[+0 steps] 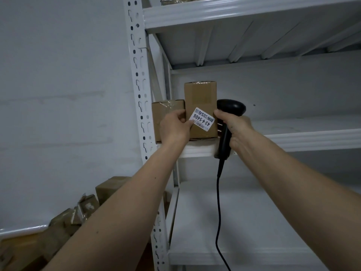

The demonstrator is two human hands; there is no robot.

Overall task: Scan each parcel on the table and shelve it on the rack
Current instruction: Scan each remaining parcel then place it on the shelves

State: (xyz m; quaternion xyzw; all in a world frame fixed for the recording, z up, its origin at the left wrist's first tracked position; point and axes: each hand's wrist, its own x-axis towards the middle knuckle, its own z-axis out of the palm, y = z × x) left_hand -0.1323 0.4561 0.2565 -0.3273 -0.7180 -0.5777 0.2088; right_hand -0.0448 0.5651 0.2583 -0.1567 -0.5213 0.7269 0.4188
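A tall brown cardboard parcel [201, 98] with a white label reading 43-4-5406 stands upright on the white rack's middle shelf [304, 140]. My left hand [173, 126] grips its lower left edge, thumb on the label. Against the parcel's right side, my right hand [233, 125] holds a black corded barcode scanner [232, 107], forefinger touching the parcel. A lower brown parcel [166, 114] stands to the left, touching the tall one, partly hidden by my left hand.
The rack's perforated white upright [139, 90] rises at the left of the shelves. An upper shelf [234, 14] carries a wrapped item at the top edge. Several brown parcels [82, 208] lie piled at the lower left against the wall. The scanner cable [218, 222] hangs down.
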